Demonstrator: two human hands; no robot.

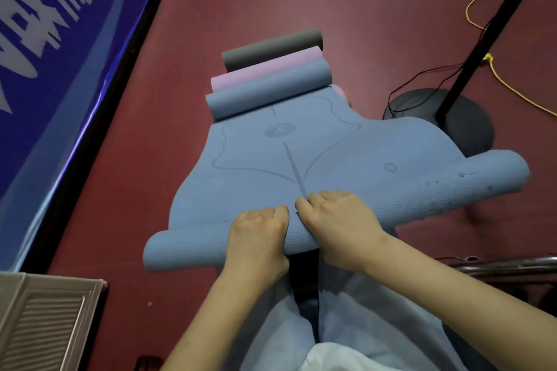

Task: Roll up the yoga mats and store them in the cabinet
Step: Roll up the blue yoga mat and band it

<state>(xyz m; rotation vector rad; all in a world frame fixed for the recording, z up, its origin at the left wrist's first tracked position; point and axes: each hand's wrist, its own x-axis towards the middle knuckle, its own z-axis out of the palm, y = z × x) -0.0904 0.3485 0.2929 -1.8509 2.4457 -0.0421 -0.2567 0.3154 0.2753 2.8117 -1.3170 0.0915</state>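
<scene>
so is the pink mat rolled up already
Yes, the pink mat lies as a closed roll between the grey roll and a blue roll, past the blue mat still being rolled.

Our two bare forearms reaching forward and down, our left hand (pixel 256 235) and our right hand (pixel 337 220) side by side and nearly touching, knuckles up, fingers of both curled over and gripping the rolled edge beneath them
</scene>
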